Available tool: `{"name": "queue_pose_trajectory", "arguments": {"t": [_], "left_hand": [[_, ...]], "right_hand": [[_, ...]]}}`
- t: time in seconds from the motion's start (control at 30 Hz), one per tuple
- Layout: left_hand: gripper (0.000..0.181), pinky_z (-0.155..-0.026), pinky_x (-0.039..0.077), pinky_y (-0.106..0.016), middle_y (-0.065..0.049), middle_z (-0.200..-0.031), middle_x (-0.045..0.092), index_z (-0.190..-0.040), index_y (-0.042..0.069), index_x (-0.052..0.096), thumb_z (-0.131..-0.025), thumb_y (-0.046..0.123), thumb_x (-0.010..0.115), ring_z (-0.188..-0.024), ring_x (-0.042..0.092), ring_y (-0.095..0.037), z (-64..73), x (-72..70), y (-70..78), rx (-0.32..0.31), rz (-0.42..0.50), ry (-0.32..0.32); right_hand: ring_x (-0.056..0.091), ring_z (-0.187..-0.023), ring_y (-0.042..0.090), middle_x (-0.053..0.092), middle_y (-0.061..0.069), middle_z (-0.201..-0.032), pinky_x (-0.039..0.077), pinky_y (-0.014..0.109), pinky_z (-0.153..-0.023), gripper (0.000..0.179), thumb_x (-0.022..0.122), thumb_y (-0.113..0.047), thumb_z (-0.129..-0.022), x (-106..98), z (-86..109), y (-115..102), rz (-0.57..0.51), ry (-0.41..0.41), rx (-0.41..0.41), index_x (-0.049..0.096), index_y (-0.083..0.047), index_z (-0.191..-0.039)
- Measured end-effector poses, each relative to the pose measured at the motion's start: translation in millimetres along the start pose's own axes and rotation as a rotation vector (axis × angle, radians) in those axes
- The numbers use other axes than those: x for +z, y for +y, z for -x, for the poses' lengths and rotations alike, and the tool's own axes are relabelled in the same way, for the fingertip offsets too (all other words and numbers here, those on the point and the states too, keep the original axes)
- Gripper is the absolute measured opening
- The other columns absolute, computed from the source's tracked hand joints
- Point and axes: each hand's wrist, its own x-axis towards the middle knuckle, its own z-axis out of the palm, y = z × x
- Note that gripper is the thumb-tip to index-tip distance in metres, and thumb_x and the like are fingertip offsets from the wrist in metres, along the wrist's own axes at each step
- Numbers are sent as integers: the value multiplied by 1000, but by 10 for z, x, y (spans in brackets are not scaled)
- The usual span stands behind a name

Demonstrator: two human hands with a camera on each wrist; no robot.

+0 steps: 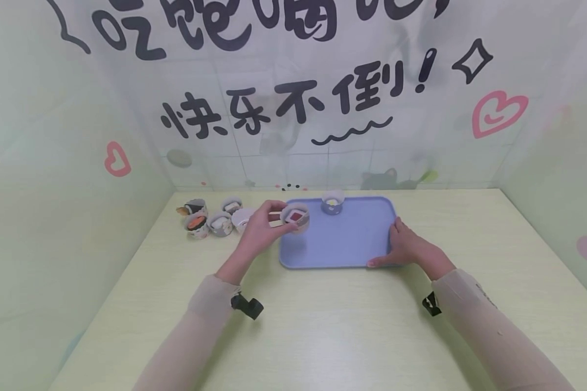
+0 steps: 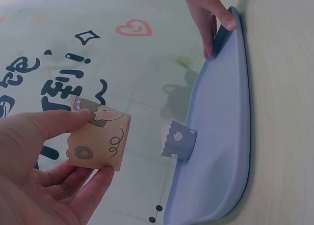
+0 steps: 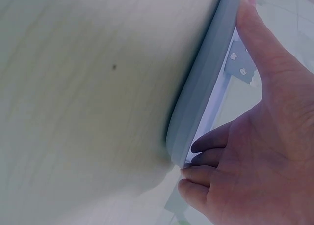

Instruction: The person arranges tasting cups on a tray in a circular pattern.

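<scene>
My left hand (image 1: 264,225) holds a beige paper baking cup (image 2: 100,141) with a cartoon print, thumb on one side and fingertips on the other. Inside this cup, from the head view, shows a dark red square with a pale border (image 1: 297,215). The cup is held over the left part of a blue rectangular tray (image 1: 342,239). A grey-blue paper cup (image 1: 332,206) with small white prints and something pale yellow inside stands by the tray's far rim. At the tray's right end, my right hand (image 1: 405,243) grips the near corner, thumb along the front rim, fingers at the side.
Several more paper cups stand in a group at the table's far left, one with an orange filling (image 1: 197,224), another with a white one (image 1: 221,224). A printed curtain (image 1: 283,157) hangs behind the pale wooden table (image 1: 323,326) and along both sides.
</scene>
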Motion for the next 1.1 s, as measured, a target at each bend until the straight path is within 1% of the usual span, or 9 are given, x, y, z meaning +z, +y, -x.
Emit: {"name": "queue_pose_trajectory", "arguments": {"t": [0.23, 0.57, 0.77, 1.1], "left_hand": [[58, -101, 56, -43, -17, -138, 57, -134, 5, 51, -85, 19, 79, -127, 59, -36, -48, 98, 46, 5, 13, -7], [59, -104, 54, -42, -17, -138, 57, -134, 4, 50, -85, 18, 79, -128, 59, -35, -146, 216, 89, 22, 57, -26], [59, -103, 55, -41, -16, -138, 57, -134, 5, 51, -85, 19, 79, -128, 59, -33, -186, 282, 116, 18, 63, -25], [57, -103, 55, -40, -17, -136, 59, -132, 3, 52, -84, 16, 80, -126, 60, -34, -262, 401, 151, 48, 87, -19]], "right_hand": [[15, -145, 59, 5, 50, -152, 23, 60, -122, 139, 80, -65, -71, 1, 5, -2, -6, -5, 3, 7, 29, -143], [11, -146, 59, 2, 49, -153, 21, 61, -123, 140, 79, -66, -71, 9, -3, 15, -12, -7, 13, 5, 28, -144], [13, -145, 59, 4, 50, -152, 22, 61, -122, 139, 79, -65, -71, -3, 9, 2, -11, 5, 9, 7, 29, -143], [14, -145, 60, 4, 50, -152, 22, 61, -122, 139, 80, -64, -71, -28, 22, -25, -14, -7, 12, 6, 29, -143]]}}
